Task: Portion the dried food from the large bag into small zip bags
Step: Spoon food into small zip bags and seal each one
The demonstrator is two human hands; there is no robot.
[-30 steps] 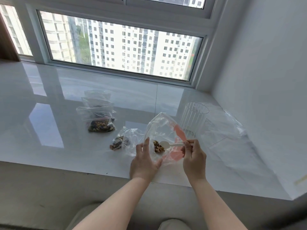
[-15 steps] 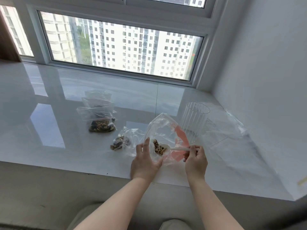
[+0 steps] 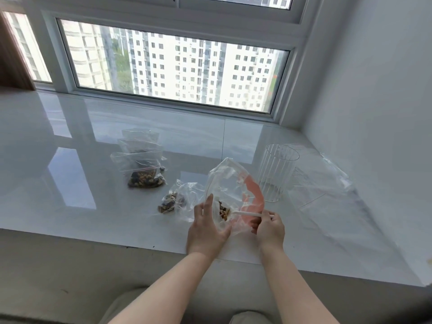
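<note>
The left hand (image 3: 207, 226) grips the mouth of the large bag (image 3: 230, 183) on the worktop (image 3: 70, 183), while the right hand (image 3: 268, 226) pinches a white spoon (image 3: 245, 213) reaching into the dried food (image 3: 224, 210). Filled small zip bags (image 3: 142, 168) lie at ten o'clock from the hands, a clear cup (image 3: 277, 171) at one o'clock.

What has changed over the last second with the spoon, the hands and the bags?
The right hand has pushed the white spoon deeper into the large bag, so its bowl now sits among the dried food. The left hand still holds the bag's edge. The filled small bags, the half-filled bag and the clear cup stayed put.
</note>
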